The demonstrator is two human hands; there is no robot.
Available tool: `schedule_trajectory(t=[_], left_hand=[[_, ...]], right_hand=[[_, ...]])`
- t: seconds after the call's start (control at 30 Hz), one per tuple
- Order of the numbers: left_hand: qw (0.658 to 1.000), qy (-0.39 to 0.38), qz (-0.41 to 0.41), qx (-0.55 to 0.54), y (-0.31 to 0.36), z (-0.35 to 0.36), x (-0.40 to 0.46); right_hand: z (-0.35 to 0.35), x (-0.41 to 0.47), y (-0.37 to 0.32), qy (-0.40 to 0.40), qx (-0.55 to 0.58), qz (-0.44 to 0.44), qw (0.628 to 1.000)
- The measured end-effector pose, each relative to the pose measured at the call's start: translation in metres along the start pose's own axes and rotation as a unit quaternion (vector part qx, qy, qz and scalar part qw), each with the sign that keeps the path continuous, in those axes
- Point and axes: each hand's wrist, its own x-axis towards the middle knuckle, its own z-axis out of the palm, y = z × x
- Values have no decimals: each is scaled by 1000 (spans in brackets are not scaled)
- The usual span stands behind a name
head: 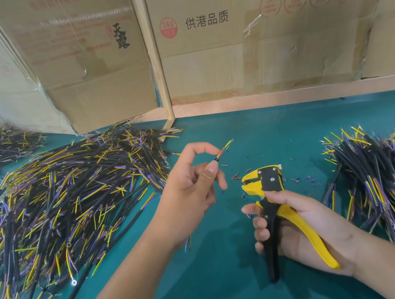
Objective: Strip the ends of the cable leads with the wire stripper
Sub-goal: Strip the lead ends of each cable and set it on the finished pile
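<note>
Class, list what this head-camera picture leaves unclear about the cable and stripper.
- Head view: whether the leads of the thin black cable are already bared: too small.
- Its middle: hidden by the left hand.
- The yellow-and-black wire stripper: handles partly covered by the right hand's grip.

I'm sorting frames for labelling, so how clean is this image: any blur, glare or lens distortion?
Head view: lighting is even and soft, with no hard shadows. The wire stripper and the cable pinched by the left hand are fairly sharp. The cable piles smear toward the edges. Glare streaks the tape on the cardboard boxes. Wide-angle bowing curves the wooden rail.
</note>
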Motion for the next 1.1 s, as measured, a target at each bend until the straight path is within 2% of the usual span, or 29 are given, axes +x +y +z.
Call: schedule_trajectory(t=[0.33, 0.53, 0.7, 0.83, 1.03, 1.1], left_hand=[[999, -31, -19, 4, -2, 2, -1], [987, -26, 50, 152, -5, 0, -2], [969, 18, 103, 222, -7, -1, -2], [944, 59, 139, 293, -4, 2, -4], [919, 79, 169, 346, 1, 15, -9], [913, 79, 174, 361, 3, 17, -10]], right_hand=[[15, -4, -4, 37, 48, 3, 998], [15, -7, -2, 10, 35, -21, 999], [23, -7, 1, 11, -23, -98, 995], [32, -17, 3, -22, -45, -150, 987], [55, -19, 10, 0, 20, -156, 988], [58, -20, 12, -29, 32, -150, 988]])
